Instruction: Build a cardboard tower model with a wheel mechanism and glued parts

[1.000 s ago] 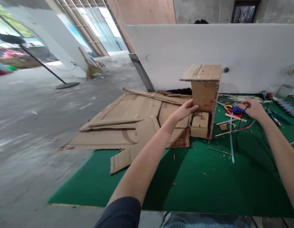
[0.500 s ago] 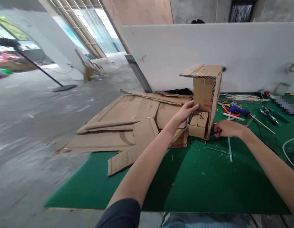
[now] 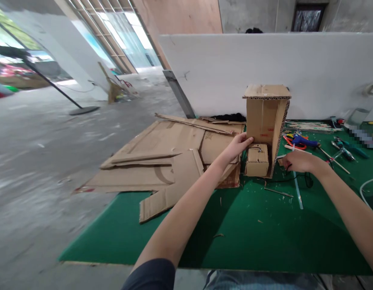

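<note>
An upright cardboard box [image 3: 266, 117] with an open front and overhanging top stands on the green table [image 3: 234, 237]. At its bottom sits a smaller cardboard block [image 3: 257, 163] with thin wires on top. My left hand [image 3: 240, 146] grips the left wall of the box, thumb toward the front. By the right side of the box, my right hand [image 3: 299, 162] has its fingers curled together; what they hold is hidden. A black cable [image 3: 308, 180] loops on the table below that hand. A clear glue stick [image 3: 297, 191] lies under it.
Flat cardboard sheets [image 3: 162, 141] cover the table's left part. To the right lie a blue glue gun [image 3: 307, 141], pliers [image 3: 343, 149], orange-handled scissors [image 3: 291, 143] and a wooden stick [image 3: 340, 162]. A white panel [image 3: 264, 60] stands behind the table.
The cardboard box has turned, so its open front faces me more squarely. My right hand has shifted slightly right and up, and the black cable's loop now shows below it.
</note>
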A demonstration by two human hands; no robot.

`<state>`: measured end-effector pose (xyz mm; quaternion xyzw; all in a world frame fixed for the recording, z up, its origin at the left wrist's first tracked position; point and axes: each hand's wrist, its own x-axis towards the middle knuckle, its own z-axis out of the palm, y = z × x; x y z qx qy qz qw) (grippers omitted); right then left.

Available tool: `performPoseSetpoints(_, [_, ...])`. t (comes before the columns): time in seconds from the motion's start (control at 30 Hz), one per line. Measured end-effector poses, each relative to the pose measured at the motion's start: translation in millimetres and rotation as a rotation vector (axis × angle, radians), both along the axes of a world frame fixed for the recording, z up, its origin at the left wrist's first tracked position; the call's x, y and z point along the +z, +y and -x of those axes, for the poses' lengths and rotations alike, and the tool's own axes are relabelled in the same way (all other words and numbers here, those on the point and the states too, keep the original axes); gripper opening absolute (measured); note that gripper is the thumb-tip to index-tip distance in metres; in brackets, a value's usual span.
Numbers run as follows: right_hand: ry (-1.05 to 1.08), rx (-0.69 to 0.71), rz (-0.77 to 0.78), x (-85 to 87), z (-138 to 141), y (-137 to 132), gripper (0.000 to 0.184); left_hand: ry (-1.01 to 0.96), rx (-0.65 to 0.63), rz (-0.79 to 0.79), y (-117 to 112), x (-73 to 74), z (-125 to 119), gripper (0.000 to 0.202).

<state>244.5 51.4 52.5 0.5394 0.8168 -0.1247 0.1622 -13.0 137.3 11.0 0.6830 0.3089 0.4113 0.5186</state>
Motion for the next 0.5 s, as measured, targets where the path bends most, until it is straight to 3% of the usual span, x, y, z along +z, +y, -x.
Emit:
performPoseSetpoints(0.1, [0.161,0.000,-0.041,19.4,-1.6,-7.0,0.019,0.021,-0.002,-0.063,6.3,13.0,10.1,0.052])
performPoseSetpoints(0.17, [0.253,-0.044,-0.165,41.5,-6.9,-18.1,0.020,0.015,0.091,-0.206,6.3,34.0,20.3,0.059])
performPoseSetpoints(0.23, [0.337,-0.109,-0.349,66.8,-11.1,-34.9,0.021,-0.100,0.373,-0.470,-5.9,64.3,29.1,0.050])
performPoseSetpoints(0.3, [0.469,-0.165,-0.545,89.1,-8.7,-54.9,0.020,-0.253,0.664,-0.752,-34.2,97.2,31.7,0.028])
performPoseSetpoints(0.37, [0.582,-0.168,-0.661,103.5,3.0,-74.2,0.017,-0.316,0.804,-0.991,-74.8,124.2,25.2,0.015])
performPoseSetpoints(0.43, [0.680,-0.134,-0.718,109.1,21.8,-89.0,0.012,-0.172,0.680,-1.061,-117.5,140.2,10.9,0.020])
performPoseSetpoints(0.5, [0.780,-0.090,-0.733,108.0,40.8,-97.5,0.006,0.162,0.336,-0.977,-151.2,145.9,-6.2,0.049])
